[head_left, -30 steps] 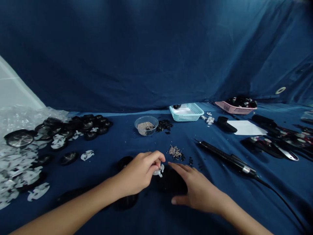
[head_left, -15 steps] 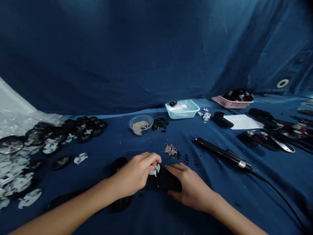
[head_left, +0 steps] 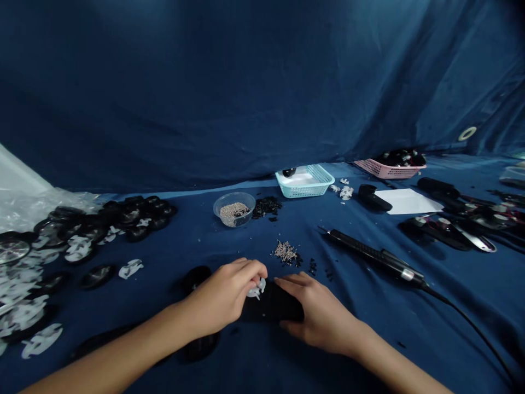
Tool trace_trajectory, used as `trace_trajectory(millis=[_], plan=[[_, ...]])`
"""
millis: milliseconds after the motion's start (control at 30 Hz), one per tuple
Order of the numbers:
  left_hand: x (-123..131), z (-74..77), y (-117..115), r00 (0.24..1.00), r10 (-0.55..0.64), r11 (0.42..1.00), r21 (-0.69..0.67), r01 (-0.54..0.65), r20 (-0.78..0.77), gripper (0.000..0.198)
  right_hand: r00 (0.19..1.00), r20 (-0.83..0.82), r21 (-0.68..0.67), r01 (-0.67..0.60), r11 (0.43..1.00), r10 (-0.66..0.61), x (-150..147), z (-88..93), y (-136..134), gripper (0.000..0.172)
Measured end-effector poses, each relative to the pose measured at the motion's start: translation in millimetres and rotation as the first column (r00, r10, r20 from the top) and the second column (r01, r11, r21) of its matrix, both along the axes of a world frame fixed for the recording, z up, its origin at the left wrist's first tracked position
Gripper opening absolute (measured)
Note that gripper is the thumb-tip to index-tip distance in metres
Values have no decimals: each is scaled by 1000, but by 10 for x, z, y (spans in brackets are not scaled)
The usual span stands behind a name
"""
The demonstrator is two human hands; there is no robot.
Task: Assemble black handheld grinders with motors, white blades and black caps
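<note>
My left hand pinches a small white plastic piece at its fingertips, right over a round black part lying on the blue cloth. My right hand grips that black part from the right side, thumb underneath and fingers curled along its edge. A little heap of small silver screws lies just beyond the hands, with black bits beside it. Another black disc shows behind my left hand.
Black discs and white plastic pieces spread at left by a clear bag. A clear cup of screws, a teal basket, a pink basket, white paper and an electric screwdriver with cable lie beyond and right.
My right hand went from lying spread and flat to gripping the black part. My left hand brought the white piece down onto that part.
</note>
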State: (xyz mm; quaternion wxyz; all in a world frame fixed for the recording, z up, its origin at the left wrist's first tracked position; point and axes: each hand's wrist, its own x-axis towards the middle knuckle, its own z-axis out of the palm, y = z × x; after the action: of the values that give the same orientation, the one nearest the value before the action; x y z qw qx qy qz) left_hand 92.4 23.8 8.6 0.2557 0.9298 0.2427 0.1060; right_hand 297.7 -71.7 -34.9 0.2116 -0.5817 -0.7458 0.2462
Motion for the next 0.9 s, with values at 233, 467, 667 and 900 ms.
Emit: trace_trajectory(millis=[233,467,667,900], plan=[[-37,-28,-18,999,-30,999,36,30,13,24,1000,-22,2,-11,1000,11,-19,21,42,63],[-13,-100,-80,999,11,995,96,-15,43,27,999,-38,-15,19,1000,-20,-42,23,42,60],[-8,-128,-187,990,124,984,118,-132,70,29,996,-38,-23,77,997,-78,-92,8,-7,60],[52,-167,-185,985,165,974,152,-169,41,38,986,-21,-22,165,986,-166,-195,-52,-96,64]])
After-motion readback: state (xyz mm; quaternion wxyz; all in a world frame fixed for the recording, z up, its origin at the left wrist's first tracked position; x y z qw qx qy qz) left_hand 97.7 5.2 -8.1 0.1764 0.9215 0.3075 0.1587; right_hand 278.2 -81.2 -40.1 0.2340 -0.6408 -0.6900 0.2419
